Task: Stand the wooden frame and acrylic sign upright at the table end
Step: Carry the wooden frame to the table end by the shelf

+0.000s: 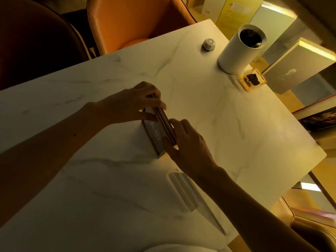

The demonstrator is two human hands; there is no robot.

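The wooden frame (156, 136) stands on its lower edge in the middle of the white marble table (236, 124), its pale picture face turned toward me. My left hand (134, 104) pinches the far end of its top edge. My right hand (189, 142) grips the near end of that edge. The clear acrylic sign (183, 191) lies flat on the table nearer to me, partly under my right forearm, with nothing touching it.
A tall white cylinder (240, 50) stands at the far right end, with a small white knob-like object (208, 44) to its left and a yellow tray (252, 80) holding something dark in front. An orange chair (131, 22) sits beyond the table. Boxes stand past the right edge.
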